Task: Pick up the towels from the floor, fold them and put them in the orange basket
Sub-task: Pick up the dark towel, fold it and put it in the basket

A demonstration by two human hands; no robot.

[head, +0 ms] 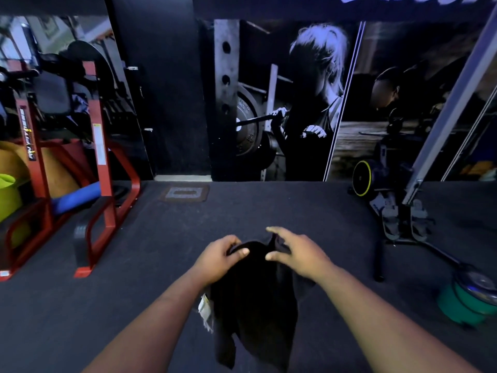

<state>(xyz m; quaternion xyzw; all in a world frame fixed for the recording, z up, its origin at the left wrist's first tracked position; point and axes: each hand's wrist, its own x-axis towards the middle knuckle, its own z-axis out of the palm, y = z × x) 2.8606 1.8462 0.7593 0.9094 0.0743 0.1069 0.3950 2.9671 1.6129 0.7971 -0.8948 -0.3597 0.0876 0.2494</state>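
hands first: the left hand (219, 258) grips the top edge of one black towel (255, 300), fingers curled round a fold of the cloth, while the right hand (294, 253) pinches the edge just beside it between thumb and fingers. the soft, limp towel hangs down between both bare forearms, held above the dark rubber gym floor (174, 238), with one small pale tag (205, 309) dangling at its left side; any print on the tag is too blurred to read. toward the floor's left edge stands a red steel frame (100, 168) with two uprights, one carrying a black vertical sticker whose lettering cannot be made out. behind it lie a blue foam roller (80, 196) and a lime-green rounded shape (9, 195). near the right edge a rowing machine (390, 200) shows two grey footplates and a yellow-rimmed wheel, with a green-and-steel weight (468, 300) closer in. a monochrome wall mural (309, 103) of a lifter fills the back wall.
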